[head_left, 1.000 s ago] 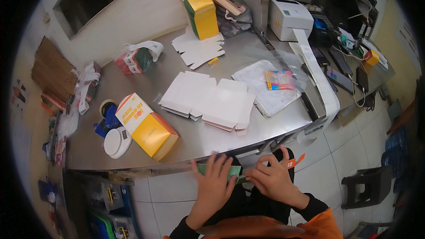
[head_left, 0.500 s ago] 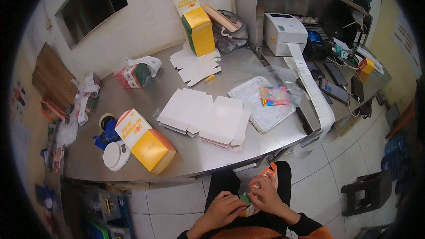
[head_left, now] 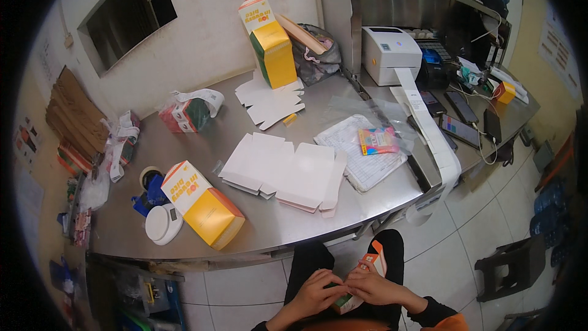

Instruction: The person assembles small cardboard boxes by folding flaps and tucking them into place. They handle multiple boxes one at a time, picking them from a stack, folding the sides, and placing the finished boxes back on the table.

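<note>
A small orange, white and green carton point(head_left: 375, 259) rests on my lap, partly covered by my fingers. My left hand point(head_left: 316, 291) is at its near, green end, fingers bent and pressing there. Across the carton's middle lies my right hand point(head_left: 367, 285), its fingers curled around the side and its fingertips meeting those of my left. An orange flap stands up at the far end of the carton. On the steel table ahead are a stack of flat white carton blanks point(head_left: 305, 175) and a tall yellow and white box point(head_left: 202, 205) lying tilted.
A second yellow box point(head_left: 274, 55) stands at the back. A white scale point(head_left: 163, 224), a tape dispenser point(head_left: 149, 199) and wrapped packs point(head_left: 185, 114) are on the left. To the right are a label printer point(head_left: 392, 55) with hanging labels, phones point(head_left: 460, 130) and a dark stool point(head_left: 513, 270).
My hands have drawn together over the carton, and the green flap that stood between them now lies lower, mostly under the fingers. The view has tipped slightly, so the table sits lower.
</note>
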`<state>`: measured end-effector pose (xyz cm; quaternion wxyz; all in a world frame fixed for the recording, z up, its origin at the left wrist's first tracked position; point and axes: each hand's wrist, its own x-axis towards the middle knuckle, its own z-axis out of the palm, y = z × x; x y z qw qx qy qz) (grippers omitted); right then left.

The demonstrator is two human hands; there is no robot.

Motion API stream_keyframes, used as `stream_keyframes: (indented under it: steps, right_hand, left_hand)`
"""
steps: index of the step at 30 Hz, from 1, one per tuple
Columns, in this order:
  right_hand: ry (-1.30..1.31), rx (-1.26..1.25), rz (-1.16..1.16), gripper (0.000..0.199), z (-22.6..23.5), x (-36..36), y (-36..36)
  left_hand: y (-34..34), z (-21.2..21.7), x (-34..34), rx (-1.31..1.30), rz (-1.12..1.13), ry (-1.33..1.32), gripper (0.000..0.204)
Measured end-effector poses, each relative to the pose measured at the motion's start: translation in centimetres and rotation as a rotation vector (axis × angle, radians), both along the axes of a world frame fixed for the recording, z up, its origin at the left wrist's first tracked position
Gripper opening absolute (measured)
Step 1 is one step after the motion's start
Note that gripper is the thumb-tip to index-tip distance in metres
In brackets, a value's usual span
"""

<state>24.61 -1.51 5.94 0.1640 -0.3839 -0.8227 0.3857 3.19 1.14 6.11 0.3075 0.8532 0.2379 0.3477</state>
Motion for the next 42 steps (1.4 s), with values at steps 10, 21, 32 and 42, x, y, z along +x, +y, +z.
stream_keyframes:
  steps: [10,21,32,42]
  right_hand:
    - [0.137,-0.13,-0.166,0.022,-0.4,-1.0,-0.3]
    - [0.036,0.522,-0.185,0.02,-0.7,-0.7,-1.6]
    - [1.103,-0.47,-0.939,0.047,-1.8,-1.9,-6.4]
    - [0.308,-0.189,-0.088,0.027,1.9,-1.7,-2.5]
  left_hand:
    - [0.1,-2.4,-0.9,-0.139,0.04,0.018,0.018]
    - [-0.8,-2.3,-2.1,-0.758,0.219,-0.191,0.031]
    - [-4.2,-5.3,-2.2,-1.559,-0.031,-0.951,0.066]
    - [-4.5,-10.3,-2.7,-0.591,0.67,-0.393,0.029]
